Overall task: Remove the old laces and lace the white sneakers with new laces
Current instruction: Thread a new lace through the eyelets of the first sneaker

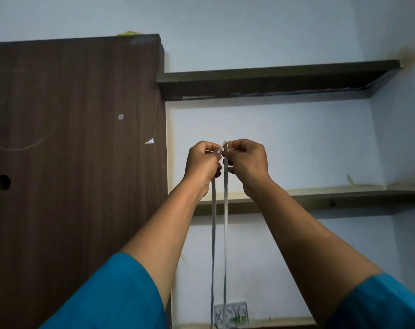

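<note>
Both arms are raised in front of the wall. My left hand [203,162] and my right hand [245,160] are held close together, each pinching one tip of a whitish lace [225,222]. The two lace ends stick up side by side between my thumbs. Two strands hang straight down between my forearms and run out of the frame's bottom edge. No sneaker is in view.
A dark brown wooden cabinet panel [78,162] fills the left side. Two dark shelves [273,79] are fixed to the pale wall, one above my hands, one just behind them. A wall socket plate [231,314] sits low in the middle.
</note>
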The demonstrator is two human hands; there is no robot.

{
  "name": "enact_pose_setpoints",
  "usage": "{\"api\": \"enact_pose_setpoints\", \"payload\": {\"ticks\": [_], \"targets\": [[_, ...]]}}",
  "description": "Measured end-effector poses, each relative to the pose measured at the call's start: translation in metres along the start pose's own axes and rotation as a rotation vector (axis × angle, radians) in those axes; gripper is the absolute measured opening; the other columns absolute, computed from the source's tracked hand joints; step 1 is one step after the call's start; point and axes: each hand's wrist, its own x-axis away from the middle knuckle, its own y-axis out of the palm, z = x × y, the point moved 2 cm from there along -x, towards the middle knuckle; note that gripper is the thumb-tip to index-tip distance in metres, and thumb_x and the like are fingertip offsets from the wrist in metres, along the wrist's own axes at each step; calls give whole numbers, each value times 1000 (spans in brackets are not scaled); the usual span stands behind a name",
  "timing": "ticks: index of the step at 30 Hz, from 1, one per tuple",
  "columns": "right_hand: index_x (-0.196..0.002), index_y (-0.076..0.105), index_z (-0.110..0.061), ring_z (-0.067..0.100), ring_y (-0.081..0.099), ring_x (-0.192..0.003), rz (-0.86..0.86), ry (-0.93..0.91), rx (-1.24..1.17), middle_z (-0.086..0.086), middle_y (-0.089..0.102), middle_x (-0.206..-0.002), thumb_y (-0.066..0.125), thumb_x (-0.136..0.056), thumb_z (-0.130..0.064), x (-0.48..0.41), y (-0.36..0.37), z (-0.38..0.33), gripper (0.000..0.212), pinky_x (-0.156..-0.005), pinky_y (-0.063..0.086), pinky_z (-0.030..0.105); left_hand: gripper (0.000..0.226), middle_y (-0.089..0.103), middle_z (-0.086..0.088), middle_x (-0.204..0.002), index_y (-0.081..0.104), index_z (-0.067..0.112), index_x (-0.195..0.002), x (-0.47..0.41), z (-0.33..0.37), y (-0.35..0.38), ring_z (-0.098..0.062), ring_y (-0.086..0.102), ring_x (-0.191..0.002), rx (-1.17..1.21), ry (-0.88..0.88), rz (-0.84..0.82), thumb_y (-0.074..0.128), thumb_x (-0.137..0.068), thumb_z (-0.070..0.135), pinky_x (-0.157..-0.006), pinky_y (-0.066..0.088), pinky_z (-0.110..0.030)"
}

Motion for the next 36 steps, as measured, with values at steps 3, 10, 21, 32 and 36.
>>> {"api": "enact_pose_setpoints", "payload": {"ticks": [3,10,21,32,36], "targets": [[-76,67,-19,34,69,-84,-27,53,0,13,71,-83,61,-85,-8,6,4,28,15,-76,58,47,18,47,-5,-64,54,13,-79,4,-35,-4,-14,33,-46,-30,-72,-9,49,-93,5,-46,27,-25],[-77,68,-15,26,64,-73,-81,248,71,9,69,-79,62,-83,-8,39,10,158,11,-68,51,38,25,44,-4,-62,56,9,-69,30,-165,-17,-13,30,-46,-104,-302,-86,51,-94,8,-46,23,-24],[-76,64,-2,29,64,-83,-678,621,785,16,65,-80,58,-84,-19,160,6,402,19,-60,39,27,31,50,3,-47,59,12,-56,113,-409,-49,-7,44,-46,-519,-653,-225,69,-83,24,-51,32,-21],[-97,62,-9,29,58,-85,-799,614,1124,11,65,-100,57,-86,-21,182,17,445,16,-67,41,30,27,74,-12,-85,77,12,-88,144,-478,-53,-22,65,-68,-760,-807,-549,60,-77,-7,-66,53,-31],[-90,60,-8,28,56,-87,-776,692,1094,12,61,-96,50,-88,-14,179,9,444,11,-69,39,28,24,73,-10,-91,76,11,-97,144,-473,-48,-23,67,-80,-889,-746,-628,62,-80,2,-65,48,-25]]}}
